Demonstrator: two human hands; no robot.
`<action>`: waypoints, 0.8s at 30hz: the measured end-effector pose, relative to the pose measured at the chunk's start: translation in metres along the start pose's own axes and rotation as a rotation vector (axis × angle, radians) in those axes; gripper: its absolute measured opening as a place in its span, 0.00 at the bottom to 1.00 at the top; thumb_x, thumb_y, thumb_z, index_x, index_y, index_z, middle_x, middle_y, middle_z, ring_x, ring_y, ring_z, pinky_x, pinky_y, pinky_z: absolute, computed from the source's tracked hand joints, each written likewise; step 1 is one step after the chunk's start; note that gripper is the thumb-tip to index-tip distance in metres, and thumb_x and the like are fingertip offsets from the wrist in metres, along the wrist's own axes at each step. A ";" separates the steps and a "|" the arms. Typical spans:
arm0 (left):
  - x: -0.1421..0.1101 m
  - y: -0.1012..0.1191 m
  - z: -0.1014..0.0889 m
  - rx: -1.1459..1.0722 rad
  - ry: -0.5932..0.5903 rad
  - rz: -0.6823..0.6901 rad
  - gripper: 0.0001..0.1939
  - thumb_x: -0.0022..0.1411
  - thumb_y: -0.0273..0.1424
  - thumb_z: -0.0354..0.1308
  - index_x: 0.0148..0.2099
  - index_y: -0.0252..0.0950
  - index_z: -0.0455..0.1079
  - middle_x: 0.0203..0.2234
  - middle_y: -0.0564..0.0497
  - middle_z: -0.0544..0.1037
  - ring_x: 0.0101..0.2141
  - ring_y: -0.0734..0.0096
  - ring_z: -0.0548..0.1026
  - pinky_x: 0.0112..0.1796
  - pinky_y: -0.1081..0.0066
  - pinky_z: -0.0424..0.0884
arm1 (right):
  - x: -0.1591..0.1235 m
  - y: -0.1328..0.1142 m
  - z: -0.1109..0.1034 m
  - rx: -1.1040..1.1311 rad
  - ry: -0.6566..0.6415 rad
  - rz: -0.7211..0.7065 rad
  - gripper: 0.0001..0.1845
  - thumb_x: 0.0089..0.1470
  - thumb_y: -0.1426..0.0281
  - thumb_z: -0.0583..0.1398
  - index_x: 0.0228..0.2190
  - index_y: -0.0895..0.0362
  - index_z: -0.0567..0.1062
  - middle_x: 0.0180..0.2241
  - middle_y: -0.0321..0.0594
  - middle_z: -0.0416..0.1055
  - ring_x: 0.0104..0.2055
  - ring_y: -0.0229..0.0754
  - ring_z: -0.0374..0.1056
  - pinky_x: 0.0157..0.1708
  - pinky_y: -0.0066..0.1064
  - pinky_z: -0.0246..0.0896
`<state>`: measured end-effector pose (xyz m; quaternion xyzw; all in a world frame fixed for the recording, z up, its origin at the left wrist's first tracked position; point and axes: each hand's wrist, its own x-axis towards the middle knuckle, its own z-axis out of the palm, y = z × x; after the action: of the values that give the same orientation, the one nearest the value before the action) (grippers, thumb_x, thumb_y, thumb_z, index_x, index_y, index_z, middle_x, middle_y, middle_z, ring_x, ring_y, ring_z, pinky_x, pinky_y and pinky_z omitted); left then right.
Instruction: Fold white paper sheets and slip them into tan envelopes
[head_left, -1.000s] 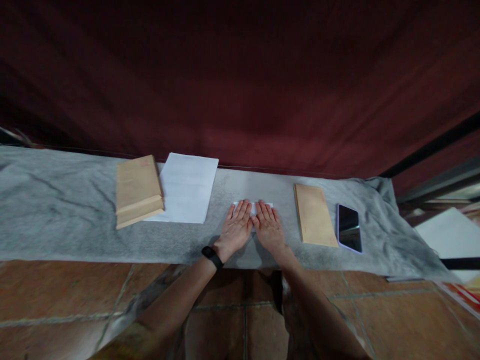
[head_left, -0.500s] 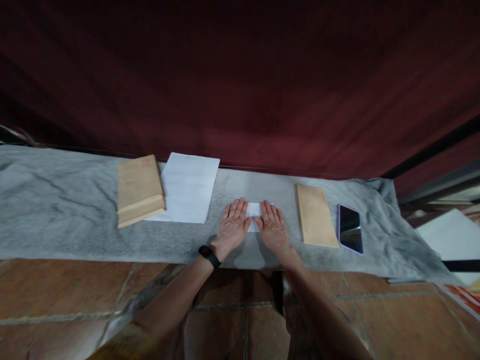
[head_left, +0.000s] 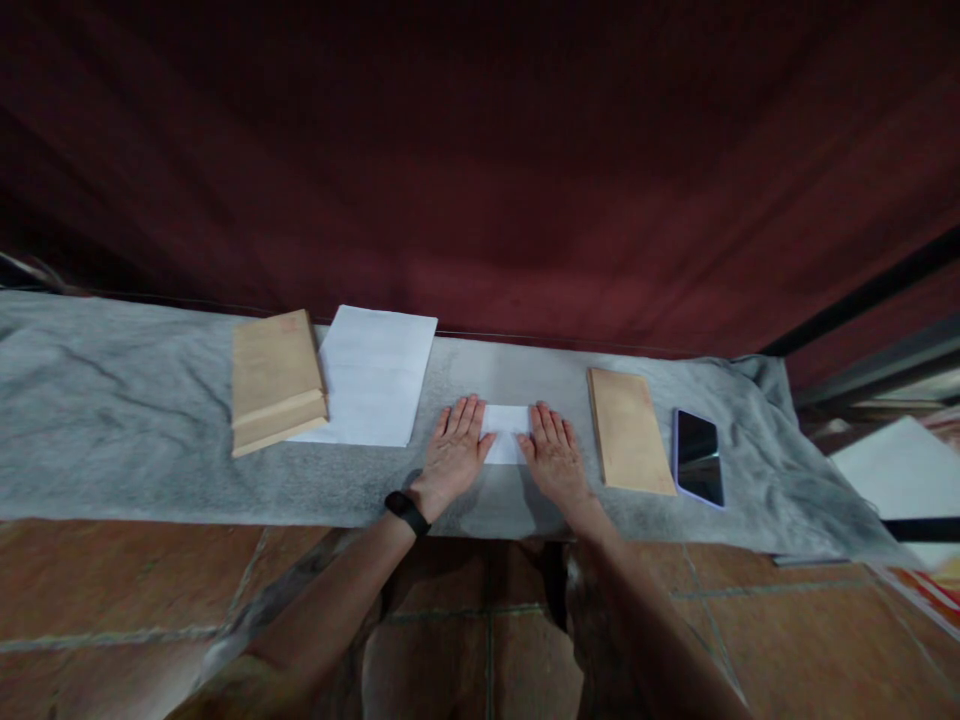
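A small white folded paper (head_left: 506, 436) lies flat on the grey cloth (head_left: 517, 375) in front of me. My left hand (head_left: 454, 450) rests palm down on its left end, fingers stretched out, with a black band (head_left: 407, 512) on the wrist. Over the right end lies my right hand (head_left: 555, 455), also flat and palm down. The middle of the paper shows between the two thumbs; both its ends are covered by the hands.
To the left, brown envelopes (head_left: 277, 370) partly overlap a stack of white sheets (head_left: 375, 375). On the right are more brown envelopes (head_left: 632, 430) and a phone (head_left: 699, 457) with a purple edge. A dark red curtain (head_left: 480, 200) hangs behind the cloth-covered surface.
My hands have slid apart, the left one leftward and the right one slightly rightward, so more of the white paper shows between them.
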<state>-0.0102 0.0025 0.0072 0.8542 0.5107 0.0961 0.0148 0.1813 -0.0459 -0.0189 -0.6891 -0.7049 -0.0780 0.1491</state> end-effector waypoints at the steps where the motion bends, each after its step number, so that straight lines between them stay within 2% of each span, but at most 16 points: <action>1: 0.000 -0.001 -0.001 0.002 0.002 0.000 0.32 0.76 0.41 0.35 0.73 0.28 0.53 0.71 0.41 0.56 0.71 0.58 0.51 0.69 0.53 0.48 | 0.000 0.001 0.000 -0.002 0.005 0.000 0.32 0.72 0.59 0.45 0.68 0.64 0.58 0.70 0.52 0.55 0.70 0.54 0.55 0.68 0.48 0.45; 24: -0.004 -0.016 0.001 0.030 0.012 -0.017 0.32 0.76 0.41 0.35 0.73 0.28 0.53 0.71 0.40 0.55 0.71 0.57 0.51 0.69 0.53 0.48 | -0.006 0.016 0.000 -0.030 0.017 0.021 0.32 0.72 0.60 0.45 0.68 0.63 0.58 0.69 0.53 0.57 0.69 0.56 0.55 0.66 0.51 0.49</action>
<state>-0.0254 0.0068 0.0036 0.8494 0.5194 0.0935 -0.0003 0.1974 -0.0514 -0.0223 -0.6979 -0.6951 -0.0926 0.1456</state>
